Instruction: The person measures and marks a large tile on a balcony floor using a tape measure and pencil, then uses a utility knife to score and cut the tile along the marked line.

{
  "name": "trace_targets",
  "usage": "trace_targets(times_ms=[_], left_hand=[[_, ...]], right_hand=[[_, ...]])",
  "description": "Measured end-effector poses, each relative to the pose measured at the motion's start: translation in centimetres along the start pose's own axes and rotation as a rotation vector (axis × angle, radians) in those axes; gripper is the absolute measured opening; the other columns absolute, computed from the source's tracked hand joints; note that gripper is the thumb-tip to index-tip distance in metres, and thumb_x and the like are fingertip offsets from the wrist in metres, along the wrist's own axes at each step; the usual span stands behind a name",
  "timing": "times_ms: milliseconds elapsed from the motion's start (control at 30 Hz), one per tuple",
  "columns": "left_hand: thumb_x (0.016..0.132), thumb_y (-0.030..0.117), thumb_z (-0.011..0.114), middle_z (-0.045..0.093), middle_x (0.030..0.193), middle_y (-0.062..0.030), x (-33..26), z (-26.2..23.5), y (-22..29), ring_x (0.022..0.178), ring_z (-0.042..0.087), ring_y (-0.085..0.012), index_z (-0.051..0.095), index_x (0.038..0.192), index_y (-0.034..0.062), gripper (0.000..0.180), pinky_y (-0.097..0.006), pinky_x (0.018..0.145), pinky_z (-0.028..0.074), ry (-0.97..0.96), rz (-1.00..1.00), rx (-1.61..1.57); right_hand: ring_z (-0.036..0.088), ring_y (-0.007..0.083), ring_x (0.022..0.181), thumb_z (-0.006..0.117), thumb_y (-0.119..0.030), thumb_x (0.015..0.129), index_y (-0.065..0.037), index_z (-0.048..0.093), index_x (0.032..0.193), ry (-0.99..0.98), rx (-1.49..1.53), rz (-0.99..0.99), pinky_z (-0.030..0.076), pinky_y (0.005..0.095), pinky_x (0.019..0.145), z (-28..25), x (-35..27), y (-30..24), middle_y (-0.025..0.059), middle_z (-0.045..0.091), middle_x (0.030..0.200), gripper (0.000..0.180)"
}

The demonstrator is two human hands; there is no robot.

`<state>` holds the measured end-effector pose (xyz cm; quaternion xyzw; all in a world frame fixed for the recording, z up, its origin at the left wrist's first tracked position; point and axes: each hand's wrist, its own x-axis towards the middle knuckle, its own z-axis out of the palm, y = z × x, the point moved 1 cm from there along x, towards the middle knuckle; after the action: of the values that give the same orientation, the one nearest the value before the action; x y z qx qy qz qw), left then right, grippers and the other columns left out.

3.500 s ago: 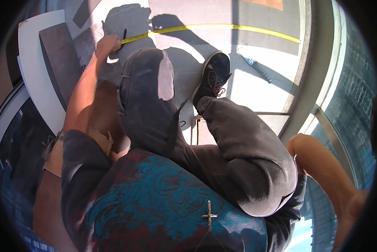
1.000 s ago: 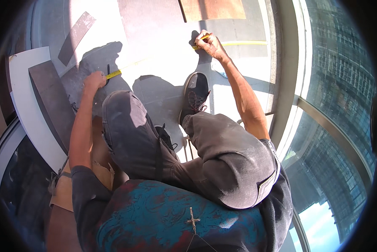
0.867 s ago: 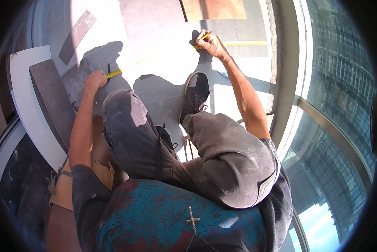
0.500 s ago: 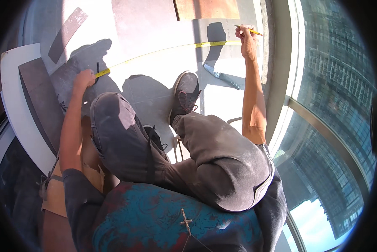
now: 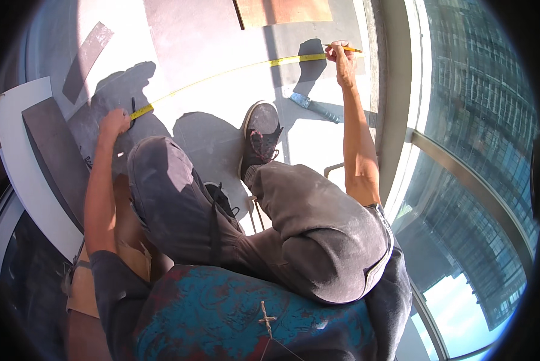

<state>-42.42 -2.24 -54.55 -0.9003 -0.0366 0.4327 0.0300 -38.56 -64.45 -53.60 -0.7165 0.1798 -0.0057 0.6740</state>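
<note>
A yellow measuring tape [image 5: 297,59] stretches across the sunlit floor between my two hands. Its left end is pinched in my closed left hand [image 5: 115,122], above the floor near my left knee; a thin dark upright shape shows beside it, too unclear to name. At the far right, close to the window-side ledge, my right hand [image 5: 342,65] grips a yellow pencil [image 5: 349,49] and rests at the tape's right stretch. Whether those fingers also press the tape is unclear. Between that hand and my shoe lies a hand tool [image 5: 313,107] with a ribbed grey handle.
A copper-brown panel [image 5: 288,11] lies at the far edge. On the left are a narrow grey strip [image 5: 88,60], a white curved-looking board [image 5: 18,120] and a dark plank [image 5: 53,156]. A glass window [image 5: 474,90] with its frame closes off the right side. My shoe [image 5: 261,132] stands mid-floor.
The whole view has shifted slightly. My right hand, pencil still in it, has come a little left and nearer, down onto the tape. My left hand keeps its hold.
</note>
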Motion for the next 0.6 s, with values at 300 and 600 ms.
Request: trace_targets(times_ms=[300, 600], left_hand=[[0.084, 0.022, 0.045, 0.065, 0.084, -0.02, -1.2, -2.3, -0.9, 0.08, 0.063, -0.0368, 0.063, 0.089, 0.0036, 0.026, -0.042, 0.072, 0.048, -0.108, 0.297, -0.227], [0.09, 0.022, 0.047, 0.055, 0.065, -0.0059, -14.4, -10.6, 1.9, 0.061, 0.052, -0.0141, 0.062, 0.092, 0.0023, 0.026, -0.032, 0.059, 0.043, -0.172, 0.433, -0.236]], right_hand=[[0.054, 0.0112, 0.062, 0.044, -0.021, 0.092, 0.001, 0.057, 0.104, 0.27, 0.045, 0.168, 0.042, 0.0245, 0.056, -2.0, -7.1, 0.9, 0.0063, 0.057, 0.074, 0.028], [0.035, 0.0076, 0.045, 0.066, -0.037, 0.086, -0.007, 0.064, 0.092, 0.521, 0.579, 0.533, 0.026, 0.0232, 0.039, 0.0, -13.5, -10.5, -0.0013, 0.042, 0.058, 0.031]])
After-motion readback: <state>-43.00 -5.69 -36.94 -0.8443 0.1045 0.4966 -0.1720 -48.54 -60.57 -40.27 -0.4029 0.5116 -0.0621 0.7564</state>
